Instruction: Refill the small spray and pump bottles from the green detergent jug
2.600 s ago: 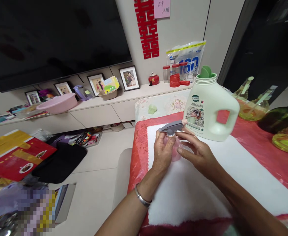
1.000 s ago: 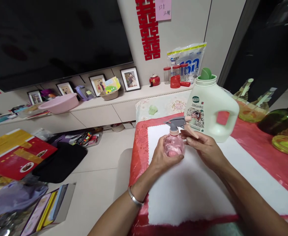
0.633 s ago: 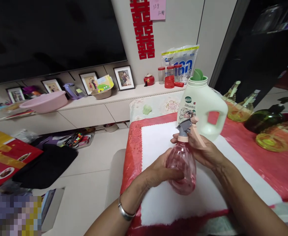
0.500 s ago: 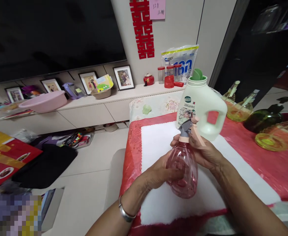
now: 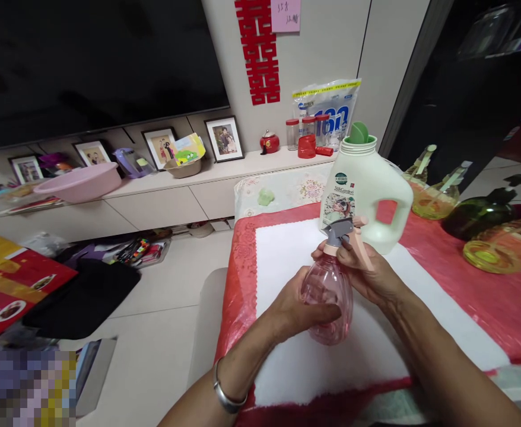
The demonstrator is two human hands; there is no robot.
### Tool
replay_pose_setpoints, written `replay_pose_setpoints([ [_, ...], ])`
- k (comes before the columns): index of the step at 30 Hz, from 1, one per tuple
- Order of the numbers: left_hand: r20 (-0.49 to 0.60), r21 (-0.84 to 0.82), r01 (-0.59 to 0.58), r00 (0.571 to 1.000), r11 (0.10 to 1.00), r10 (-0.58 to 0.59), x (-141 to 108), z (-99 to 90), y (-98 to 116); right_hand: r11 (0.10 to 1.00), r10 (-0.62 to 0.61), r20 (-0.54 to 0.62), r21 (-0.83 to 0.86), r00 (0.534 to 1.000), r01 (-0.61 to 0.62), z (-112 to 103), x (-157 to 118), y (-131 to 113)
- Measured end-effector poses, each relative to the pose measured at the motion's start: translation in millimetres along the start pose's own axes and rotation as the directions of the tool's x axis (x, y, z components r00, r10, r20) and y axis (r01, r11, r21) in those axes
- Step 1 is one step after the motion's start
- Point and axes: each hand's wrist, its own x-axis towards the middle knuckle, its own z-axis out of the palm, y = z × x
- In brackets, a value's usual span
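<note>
A clear pink spray bottle (image 5: 338, 290) with a grey and peach trigger head (image 5: 340, 231) is held up over a white cloth (image 5: 282, 255). My left hand (image 5: 298, 305) wraps round the bottle's body, its thumb lying across the front. At the neck, just under the trigger head, the fingers of my right hand (image 5: 369, 273) are closed on the collar. Behind the bottle stands a large pale green jug (image 5: 371, 184) with a green piece (image 5: 358, 133) in its mouth.
Yellow bottles (image 5: 438, 198) and a dark green bottle (image 5: 478, 216) stand on the red table cover (image 5: 456, 267) to the right. Along the back, a shelf (image 5: 153, 184) bears framed photos, a pink basin (image 5: 80, 181) and red-lidded jars (image 5: 308, 133).
The trigger head has turned a little and the spray bottle is tilted slightly more, its base higher. Both hands still hold it.
</note>
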Motion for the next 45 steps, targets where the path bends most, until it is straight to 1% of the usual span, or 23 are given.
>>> replay_pose_setpoints([
  [2,-0.121,0.136,0.035,0.992,0.990,-0.018,-0.8,4.6,4.1,0.999,-0.024,-0.042,-0.039,0.999,0.022,4.2,-0.4,-0.5],
  [4,-0.233,0.259,0.057,0.972,0.964,0.005,-0.9,9.2,6.6,0.996,-0.054,-0.069,-0.072,0.996,0.049,7.9,-1.0,-0.9],
  [6,-0.296,0.325,0.053,0.954,0.944,0.049,-0.6,11.6,6.6,0.993,-0.083,-0.072,-0.087,0.994,0.076,9.0,-1.3,-1.1],
  [7,-0.299,0.329,0.041,0.952,0.943,0.063,-0.4,11.7,5.9,0.993,-0.087,-0.063,-0.084,0.994,0.082,8.3,-1.3,-1.2],
  [9,-0.237,0.261,0.006,0.970,0.965,0.058,-0.6,10.0,4.2,0.997,-0.073,-0.005,-0.040,0.997,0.072,4.9,-0.9,-1.2],
  [11,-0.104,0.118,-0.014,0.994,0.993,0.026,-1.4,7.5,3.6,0.998,-0.052,0.089,0.026,0.995,0.049,0.0,0.0,-1.0],
  [13,0.011,-0.017,-0.005,1.000,1.000,0.006,-2.9,6.3,4.8,0.997,-0.046,0.176,0.070,0.983,0.034,-4.5,0.9,-0.5],
  [15,0.058,-0.092,0.016,0.998,0.996,-0.011,-4.4,6.8,6.8,0.996,-0.050,0.223,0.081,0.974,0.032,-7.9,1.3,0.2],
  [17,0.057,-0.103,0.024,0.998,0.994,-0.018,-5.1,8.3,7.7,0.996,-0.059,0.225,0.085,0.973,0.041,-10.0,1.4,1.0],
  [19,0.024,-0.052,0.017,1.000,0.998,-0.015,-4.6,9.7,6.6,0.997,-0.060,0.189,0.067,0.980,0.048,-10.5,1.1,1.2],
  [21,-0.071,0.070,0.018,0.997,0.997,-0.013,-3.2,10.4,3.7,0.999,-0.050,0.128,0.026,0.990,0.047,-8.9,0.7,0.8],
  [23,-0.201,0.207,0.046,0.980,0.977,-0.003,-1.5,10.1,0.3,0.998,-0.041,0.050,-0.036,0.998,0.043,-5.1,0.1,-0.1],
  [25,-0.262,0.264,0.056,0.965,0.963,0.016,-0.2,8.9,-2.1,0.995,-0.051,-0.022,-0.089,0.998,0.049,-1.0,-0.6,-1.0],
  [27,-0.206,0.202,0.020,0.978,0.979,0.022,0.4,7.4,-2.4,0.994,-0.059,-0.033,-0.093,0.998,0.056,1.0,-0.9,-1.5],
  [30,-0.025,-0.005,-0.005,1.000,1.000,0.005,0.0,6.3,0.9,1.000,-0.017,0.070,0.007,0.997,0.016,-1.4,-0.4,-1.7],
  [33,0.075,-0.143,0.005,0.997,0.990,0.006,-1.4,7.4,4.6,0.998,0.009,0.143,0.063,0.990,-0.018,-6.0,0.4,-1.7],
  [35,0.079,-0.157,0.009,0.997,0.988,0.003,-2.4,8.6,5.1,0.999,-0.005,0.145,0.048,0.989,-0.002,-8.0,0.2,-1.4],
  [37,0.044,-0.113,0.012,0.999,0.994,-0.007,-3.0,9.6,3.9,0.999,-0.023,0.129,0.031,0.991,0.019,-8.8,-0.5,-0.7],
  [39,-0.040,-0.016,0.014,0.999,1.000,-0.015,-2.9,10.2,2.1,0.999,-0.040,0.091,0.022,0.995,0.038,-8.5,-0.9,0.2],
  [42,-0.174,0.147,0.049,0.984,0.988,-0.023,-2.1,10.1,0.8,0.998,-0.059,0.033,0.011,0.998,0.059,-7.3,-0.2,1.1],
  [43,-0.179,0.164,0.047,0.984,0.985,-0.017,-1.7,9.8,1.0,0.998,-0.061,0.027,0.013,0.998,0.060,-6.9,0.2,1.0],
  [44,-0.151,0.144,0.036,0.988,0.989,-0.014,-1.2,9.4,1.3,0.998,-0.056,0.033,0.021,0.998,0.056,-6.6,0.4,0.8],
  [45,-0.087,0.090,0.018,0.996,0.996,-0.010,-0.8,9.0,1.7,0.998,-0.052,0.046,0.032,0.998,0.050,-6.4,0.5,0.5],
])
